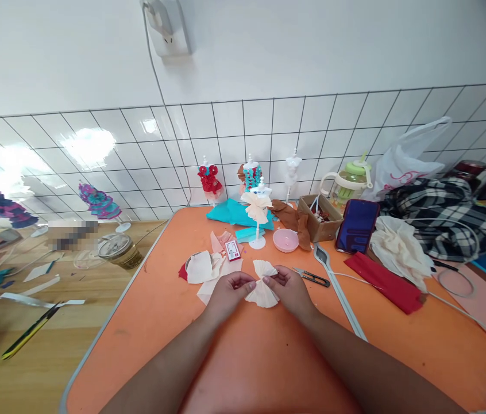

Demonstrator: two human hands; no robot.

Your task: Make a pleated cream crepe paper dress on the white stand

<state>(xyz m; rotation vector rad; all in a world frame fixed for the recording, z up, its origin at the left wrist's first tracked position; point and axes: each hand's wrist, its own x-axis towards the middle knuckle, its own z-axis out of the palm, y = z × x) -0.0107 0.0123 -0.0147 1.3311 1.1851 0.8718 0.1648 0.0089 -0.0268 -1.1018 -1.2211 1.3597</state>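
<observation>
Pinched at its narrow middle, a cream pleated piece of fabric or crepe paper (262, 295) fans out above and below my fingers like a bow. My left hand (232, 290) grips its left side with thumb and fingers; my right hand (291, 289) grips the right side. Just beyond stands a small white dress-form stand (258, 237) wearing a cream ruffled piece (257, 207). Thread snips (315, 278) lie right of my right hand. Left of my hands are cream cut pieces (200, 268) and a small red-and-white box (232, 250).
More decorated dress forms (211, 181) stand along the tiled wall. Turquoise fabric (228, 214), a pink bowl (285, 240), a cardboard box (321, 217) and a phone (357, 226) sit toward the back. Folded red fabric (384, 283) lies right. A yellow cutter (30, 333) rests on the wooden table.
</observation>
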